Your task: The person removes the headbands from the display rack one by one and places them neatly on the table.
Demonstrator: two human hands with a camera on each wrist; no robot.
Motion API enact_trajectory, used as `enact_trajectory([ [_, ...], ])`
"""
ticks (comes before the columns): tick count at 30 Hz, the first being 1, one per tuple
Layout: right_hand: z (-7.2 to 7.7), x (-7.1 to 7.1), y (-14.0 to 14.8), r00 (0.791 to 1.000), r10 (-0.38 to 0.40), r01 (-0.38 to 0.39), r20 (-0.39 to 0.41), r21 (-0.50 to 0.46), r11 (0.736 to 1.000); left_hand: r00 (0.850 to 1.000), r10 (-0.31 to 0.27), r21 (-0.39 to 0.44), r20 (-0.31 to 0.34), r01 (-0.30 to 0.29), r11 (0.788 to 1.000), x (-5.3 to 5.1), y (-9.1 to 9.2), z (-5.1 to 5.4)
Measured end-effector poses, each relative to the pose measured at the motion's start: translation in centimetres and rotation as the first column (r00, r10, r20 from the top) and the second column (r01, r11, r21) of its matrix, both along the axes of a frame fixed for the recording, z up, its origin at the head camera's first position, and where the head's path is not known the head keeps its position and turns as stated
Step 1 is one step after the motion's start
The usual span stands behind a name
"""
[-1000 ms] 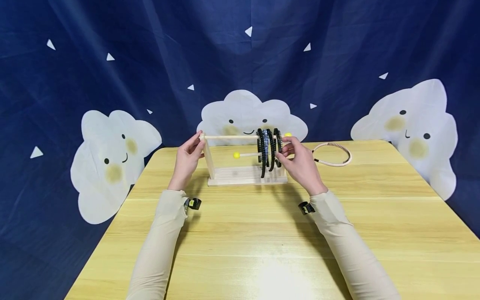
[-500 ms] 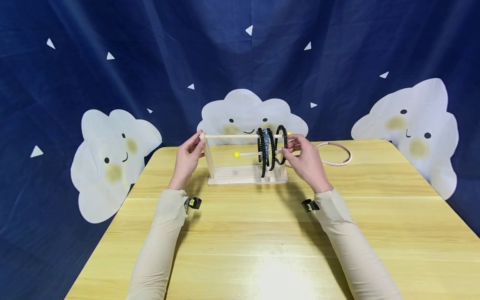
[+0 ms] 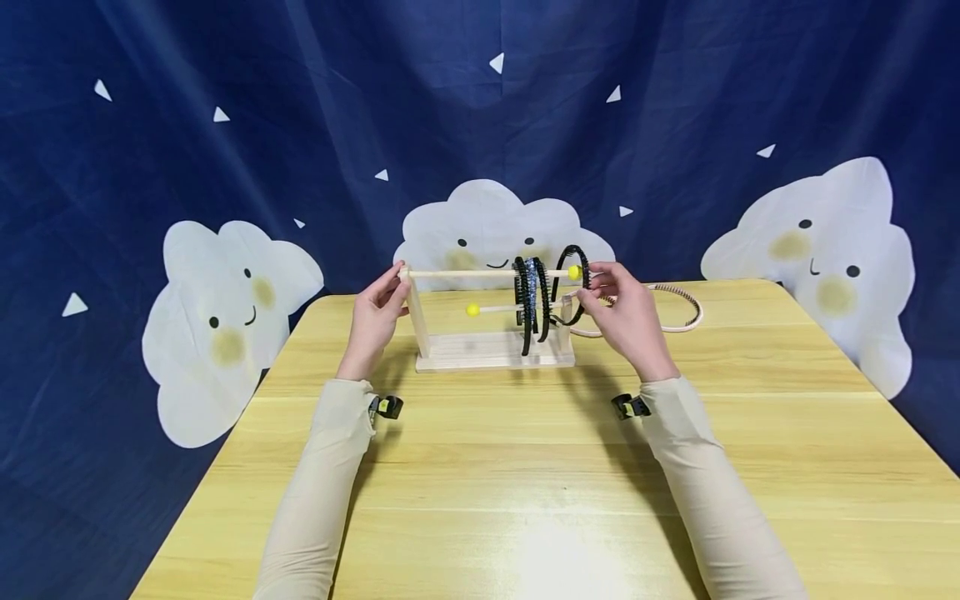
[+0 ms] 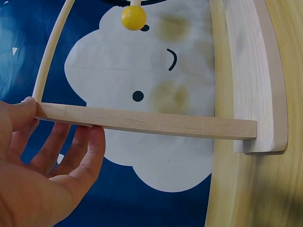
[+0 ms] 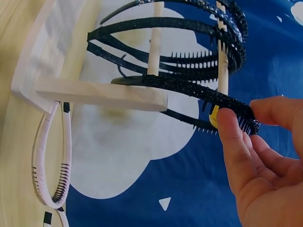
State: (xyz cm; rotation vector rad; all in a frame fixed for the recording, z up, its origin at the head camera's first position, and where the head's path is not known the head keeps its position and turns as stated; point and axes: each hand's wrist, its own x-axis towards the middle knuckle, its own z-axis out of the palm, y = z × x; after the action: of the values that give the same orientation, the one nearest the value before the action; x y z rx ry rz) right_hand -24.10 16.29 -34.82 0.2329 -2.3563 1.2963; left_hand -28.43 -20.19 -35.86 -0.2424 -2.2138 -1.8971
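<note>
"Two hands at the wooden rack (image 3: 480, 351), seen from the head camera. What has the left?"

"Left hand (image 3: 375, 325) grips the top end of the left upright (image 4: 156, 124), close by where the top rod (image 3: 461, 274) joins it. Fingers narrow about the wood."

"And the right?"

"Right hand (image 3: 630, 321) pinches a black headband (image 5: 189, 90), toothed and rough-faced, between thumb and fingers. Noted at the right end of the top rod, beside the yellow ball (image 3: 574, 272) (whether the ball sits inside the loop or just clear of it, I cannot tell)."

"Others of the kind?"

"A bunch hangs on the top rod, left of the held one: a blue glittery headband (image 3: 532, 292) among black ones. Exact count hard, as they overlap."

"Below them?"

"A shorter, lower rod (image 3: 495, 310), with a second yellow ball (image 3: 472, 310) at its left tip."

"Surroundings?"

"Pale headband (image 5: 67, 137) lying on the table (image 3: 487, 467), near the right upright, partly behind the hand. Table is light wood grain. Beyond it, a dark blue curtain (image 3: 225, 50) printed with smiling clouds."
</note>
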Motion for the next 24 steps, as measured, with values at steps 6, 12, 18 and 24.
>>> enact_trajectory([
  [6, 0.3, 0.1, 1.1, 1.0, -0.02, 0.021, 0.019, -0.058, 0.998, 1.0, 0.0, -0.023, 0.005, 0.0, 1.0, 1.4, 0.6, 1.5],
  [12, 0.7, 0.1, 2.3, 0.999, -0.01, 0.016, 0.037, -0.15, 0.989, 1.0, 0.005, -0.032, 0.006, -0.005, 0.999, 1.6, 0.6, 1.7],
  [18, 0.9, 0.3, 3.3, 0.998, 0.006, 0.008, 0.056, -0.251, 0.968, 1.0, 0.002, -0.005, 0.009, -0.001, 1.0, 0.5, 0.2, 0.5],
  [24, 1.0, 0.2, 3.5, 0.998, 0.012, 0.008, 0.067, -0.29, 0.957, 1.0, 0.014, -0.015, -0.013, -0.015, 1.0, -0.6, -0.3, -0.8],
])
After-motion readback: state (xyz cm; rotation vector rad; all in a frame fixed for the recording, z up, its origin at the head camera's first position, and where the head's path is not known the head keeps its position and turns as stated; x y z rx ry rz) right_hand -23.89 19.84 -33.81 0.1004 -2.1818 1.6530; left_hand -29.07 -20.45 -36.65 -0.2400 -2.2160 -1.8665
